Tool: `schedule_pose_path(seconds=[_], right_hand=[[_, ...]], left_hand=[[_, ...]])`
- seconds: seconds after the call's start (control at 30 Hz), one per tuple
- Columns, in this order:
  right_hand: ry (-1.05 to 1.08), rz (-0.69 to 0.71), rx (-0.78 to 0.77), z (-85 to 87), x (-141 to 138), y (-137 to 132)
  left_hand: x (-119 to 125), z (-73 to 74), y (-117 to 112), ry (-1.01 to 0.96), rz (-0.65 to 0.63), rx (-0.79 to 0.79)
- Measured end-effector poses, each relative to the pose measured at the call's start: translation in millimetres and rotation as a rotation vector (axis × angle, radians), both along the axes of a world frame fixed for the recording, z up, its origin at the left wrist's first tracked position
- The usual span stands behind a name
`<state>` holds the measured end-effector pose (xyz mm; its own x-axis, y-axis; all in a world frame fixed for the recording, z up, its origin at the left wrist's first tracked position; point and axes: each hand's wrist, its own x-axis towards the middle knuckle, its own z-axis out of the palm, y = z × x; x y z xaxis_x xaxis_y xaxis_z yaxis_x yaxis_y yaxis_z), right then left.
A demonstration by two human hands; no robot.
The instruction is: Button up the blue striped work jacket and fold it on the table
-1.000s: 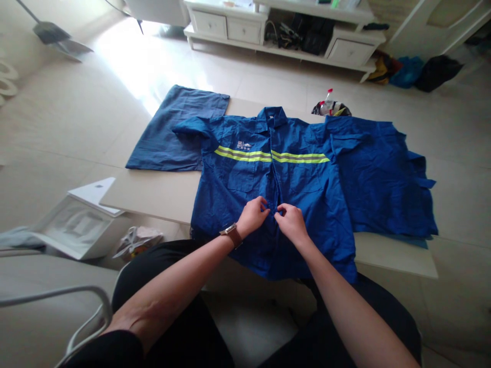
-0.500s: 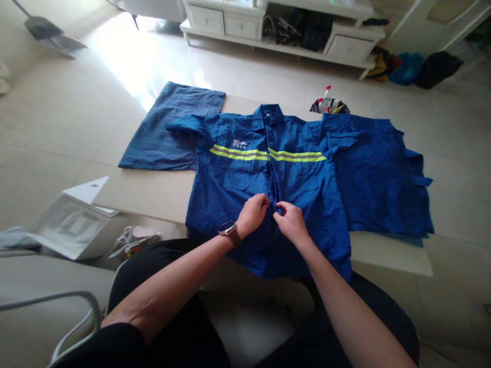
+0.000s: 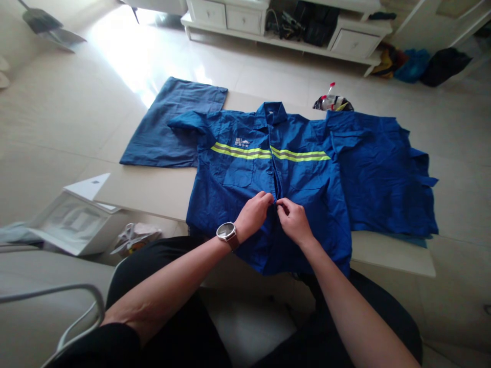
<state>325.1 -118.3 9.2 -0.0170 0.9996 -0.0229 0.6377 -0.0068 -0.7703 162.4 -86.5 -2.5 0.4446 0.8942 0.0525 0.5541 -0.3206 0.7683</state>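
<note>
A blue work shirt (image 3: 245,179) with a yellow reflective stripe lies front-up on a low beige table (image 3: 153,191), its hem hanging over the near edge. My left hand (image 3: 253,214), with a watch on the wrist, pinches the left side of the shirt's front placket. My right hand (image 3: 293,220) pinches the right side of the placket, thumb and fingers closed on the cloth. The two hands almost touch at the shirt's centre line, below the chest pockets.
A second blue garment (image 3: 383,174) lies on the table at right, a darker blue one (image 3: 172,125) at far left. A snack bag (image 3: 332,104) sits behind the shirts. A white open box (image 3: 72,220) stands on the floor at left, a white cabinet (image 3: 291,25) beyond.
Both hands have crept slightly up the placket while staying pinched on it. The camera shifted a little; the shirt lies as before.
</note>
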Motion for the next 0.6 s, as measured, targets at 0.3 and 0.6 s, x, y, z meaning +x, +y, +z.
schedule_pose_path(seconds=[0.3,0.6], right_hand=[[-0.049,-0.042,0.061,-3.7,-2.4,0.8],[-0.130,-0.006,0.092,-10.3,-0.5,1.5]], left_hand=[[1.4,1.7,2.5,-0.142,0.087,-0.077],[7.1,-5.0,1.4,-0.400,0.177,-0.354]])
